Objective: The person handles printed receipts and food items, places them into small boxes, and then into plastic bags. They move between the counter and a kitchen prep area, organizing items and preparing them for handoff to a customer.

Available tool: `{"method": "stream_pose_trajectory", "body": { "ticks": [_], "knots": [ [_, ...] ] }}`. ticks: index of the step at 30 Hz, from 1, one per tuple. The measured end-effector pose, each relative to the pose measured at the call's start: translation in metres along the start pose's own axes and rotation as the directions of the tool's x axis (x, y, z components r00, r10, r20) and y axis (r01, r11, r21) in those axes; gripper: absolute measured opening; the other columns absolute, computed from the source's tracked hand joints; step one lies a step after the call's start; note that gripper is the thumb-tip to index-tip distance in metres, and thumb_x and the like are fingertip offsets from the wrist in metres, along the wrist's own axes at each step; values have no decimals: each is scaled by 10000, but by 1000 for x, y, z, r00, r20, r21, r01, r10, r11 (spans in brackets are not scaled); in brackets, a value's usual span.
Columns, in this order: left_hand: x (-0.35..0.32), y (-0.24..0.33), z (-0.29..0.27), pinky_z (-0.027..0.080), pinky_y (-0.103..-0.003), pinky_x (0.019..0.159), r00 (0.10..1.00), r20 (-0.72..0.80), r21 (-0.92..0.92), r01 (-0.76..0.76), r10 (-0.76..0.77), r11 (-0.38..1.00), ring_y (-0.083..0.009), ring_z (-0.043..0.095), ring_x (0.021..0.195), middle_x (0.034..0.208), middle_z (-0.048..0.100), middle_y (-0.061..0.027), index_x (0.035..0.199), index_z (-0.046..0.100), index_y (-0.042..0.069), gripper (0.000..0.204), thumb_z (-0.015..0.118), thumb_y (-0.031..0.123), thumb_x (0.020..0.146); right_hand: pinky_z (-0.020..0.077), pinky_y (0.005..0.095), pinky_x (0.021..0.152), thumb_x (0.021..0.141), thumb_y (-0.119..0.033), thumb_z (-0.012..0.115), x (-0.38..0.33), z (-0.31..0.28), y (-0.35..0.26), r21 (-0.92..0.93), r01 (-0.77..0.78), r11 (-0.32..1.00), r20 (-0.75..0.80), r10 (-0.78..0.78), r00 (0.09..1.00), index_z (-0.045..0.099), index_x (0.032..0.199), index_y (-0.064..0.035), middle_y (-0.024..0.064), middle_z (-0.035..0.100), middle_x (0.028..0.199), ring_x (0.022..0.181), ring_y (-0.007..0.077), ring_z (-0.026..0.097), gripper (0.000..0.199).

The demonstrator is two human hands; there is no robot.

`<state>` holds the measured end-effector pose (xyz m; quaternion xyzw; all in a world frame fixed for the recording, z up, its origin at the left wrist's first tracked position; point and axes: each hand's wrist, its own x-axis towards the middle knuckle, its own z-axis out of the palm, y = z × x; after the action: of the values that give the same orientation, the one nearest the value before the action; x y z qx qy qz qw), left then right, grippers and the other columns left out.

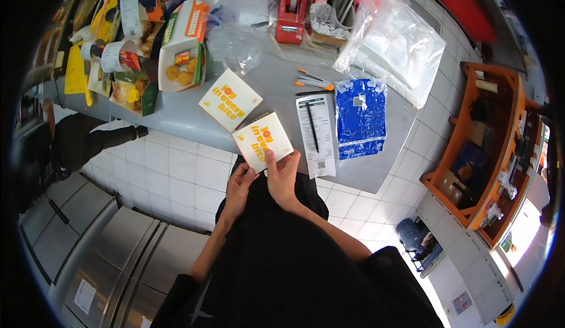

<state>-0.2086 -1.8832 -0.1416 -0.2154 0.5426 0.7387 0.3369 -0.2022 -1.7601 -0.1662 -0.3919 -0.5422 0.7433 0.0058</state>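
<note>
A small white carton (pixel 272 130) with yellow and orange lettering is held at the table's near edge, tilted toward me. My left hand (pixel 238 190) grips its lower left corner with closed fingers. Over its near right side, the thumb of my right hand (pixel 283 181) presses on the top face, the fingers wrapping the side and partly hidden. A second matching carton (pixel 231 100) lies on the table just behind and to the left. To the right rest a long printed slip (pixel 321 162), a black pen (pixel 311 126) across it, and a blue plastic packet (pixel 361 116).
Orange-handled tools (pixel 315 82) lie behind the slip. A red tape dispenser (pixel 292 13) and clear plastic bags (pixel 406 63) occupy the far side. At far left stand an open carton of fried food (pixel 180 69) and several food packs. An orange wooden shelf (pixel 471 151) stands right of the grey table (pixel 376 175).
</note>
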Motion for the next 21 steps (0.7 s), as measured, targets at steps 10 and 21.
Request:
{"method": "stream_pose_trajectory", "body": {
  "ticks": [10,21],
  "knots": [
    [12,15,-9,491,-337,949,985,47,-103,168,-164,980,-154,628,1111,1163,683,-77,1224,609,39,270,622,210,1016,506,361,848,979,-205,677,9,-1,0,-78,-5,997,-12,4,1000,366,1174,76,222,555,1119,1019,233,596,462],
    [21,16,-31,443,-338,1039,960,166,-45,236,-225,971,-148,581,1180,1247,657,-63,1264,624,13,347,602,271,1034,446,228,549,1032,-259,610,4,-4,4,-175,17,984,7,-16,1000,341,1191,-36,97,610,990,723,90,568,384]
  ]
}}
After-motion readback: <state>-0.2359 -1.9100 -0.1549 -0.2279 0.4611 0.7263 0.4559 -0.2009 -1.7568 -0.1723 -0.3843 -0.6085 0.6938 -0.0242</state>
